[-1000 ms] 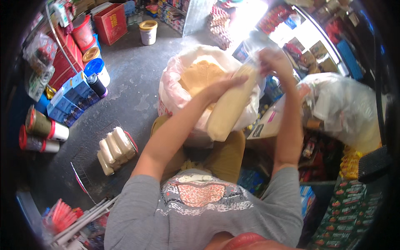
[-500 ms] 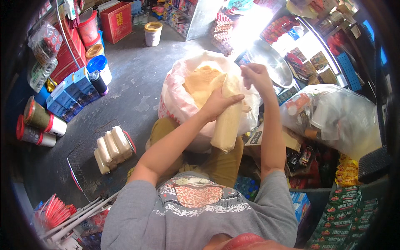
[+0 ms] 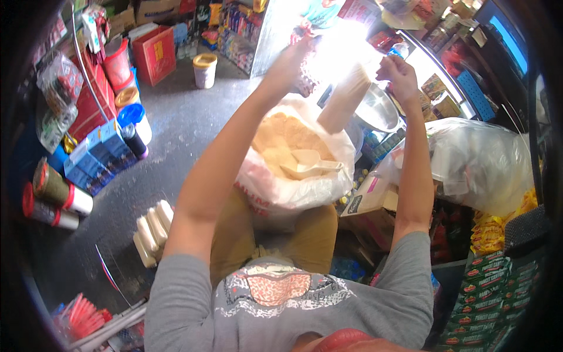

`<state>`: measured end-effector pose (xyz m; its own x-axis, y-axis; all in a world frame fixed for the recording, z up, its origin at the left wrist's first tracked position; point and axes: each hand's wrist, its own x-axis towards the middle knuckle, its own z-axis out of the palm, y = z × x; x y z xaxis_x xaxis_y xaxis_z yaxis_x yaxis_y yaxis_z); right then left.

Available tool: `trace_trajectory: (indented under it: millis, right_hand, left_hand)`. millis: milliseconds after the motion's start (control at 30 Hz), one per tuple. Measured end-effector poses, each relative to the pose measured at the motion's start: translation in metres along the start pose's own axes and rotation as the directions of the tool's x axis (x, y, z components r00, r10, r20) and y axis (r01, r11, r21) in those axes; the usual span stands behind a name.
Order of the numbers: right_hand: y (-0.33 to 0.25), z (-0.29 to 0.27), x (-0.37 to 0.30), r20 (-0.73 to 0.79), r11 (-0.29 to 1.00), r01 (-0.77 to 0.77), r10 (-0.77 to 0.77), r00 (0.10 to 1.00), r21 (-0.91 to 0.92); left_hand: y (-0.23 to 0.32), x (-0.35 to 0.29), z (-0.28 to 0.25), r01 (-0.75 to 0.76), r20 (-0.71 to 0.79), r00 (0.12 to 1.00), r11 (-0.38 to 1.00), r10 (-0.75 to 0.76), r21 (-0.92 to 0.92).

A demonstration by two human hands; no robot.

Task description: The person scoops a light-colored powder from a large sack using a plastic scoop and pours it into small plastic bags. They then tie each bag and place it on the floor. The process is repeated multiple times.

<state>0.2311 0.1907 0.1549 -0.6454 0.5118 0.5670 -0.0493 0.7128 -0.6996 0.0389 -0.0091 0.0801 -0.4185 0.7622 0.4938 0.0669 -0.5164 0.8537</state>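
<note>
A long, narrow clear plastic bag of brown sugar (image 3: 345, 104) hangs tilted in the air over the far right edge of a big white sack (image 3: 281, 193). My right hand (image 3: 400, 76) pinches the bag's top at one side. My left hand (image 3: 293, 61) is raised at the other side, fingers closed on the bag's top; strong glare washes out the plastic there. Inside the open sack lies loose light-brown sugar (image 3: 275, 141), with a pale scoop (image 3: 314, 164) resting on it. The sack stands between my knees.
Several filled bags (image 3: 153, 229) lie together on the floor at left. A steel basin (image 3: 378, 108) sits beyond my right hand. Beside my right arm are an opened carton (image 3: 369, 196) and a large clear bag (image 3: 475, 158) of containers. Boxes, tubs and a white bucket (image 3: 204, 71) stand farther left.
The filled bag has risen away from me, off my lap side. My left hand has left its body and moved up to its top; my right hand moved right. The scoop now shows.
</note>
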Motion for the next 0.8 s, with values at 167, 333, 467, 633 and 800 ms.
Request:
trace_trajectory:
  millis: [167, 333, 467, 633, 800]
  right_hand:
    - [0.022, -0.034, 0.043, -0.236, 0.993, 0.086, -0.104, 0.966, -0.087]
    - [0.037, -0.029, 0.005, -0.208, 0.901, -0.141, 0.058, 0.977, -0.411]
    - [0.048, -0.043, -0.015, -0.263, 0.91, -0.187, 0.091, 0.961, -0.369]
    - [0.055, -0.059, -0.024, -0.233, 0.83, -0.215, 0.107, 0.967, -0.514]
    - [0.044, -0.057, -0.034, -0.213, 0.738, -0.17, 0.037, 0.976, -0.652]
  left_hand:
    - [-0.053, -0.125, -0.086, 0.211, -0.184, 0.962, 0.977, -0.201, 0.037]
    - [-0.124, -0.309, -0.173, 0.453, -0.521, 0.706, 0.871, -0.48, -0.189]
    - [-0.129, -0.399, -0.201, 0.448, -0.68, 0.519, 0.842, -0.518, -0.299]
    - [-0.129, -0.442, -0.209, 0.624, -0.737, 0.423, 0.759, -0.527, -0.184]
    - [-0.137, -0.42, -0.203, 0.66, -0.689, 0.431, 0.724, -0.583, -0.199]
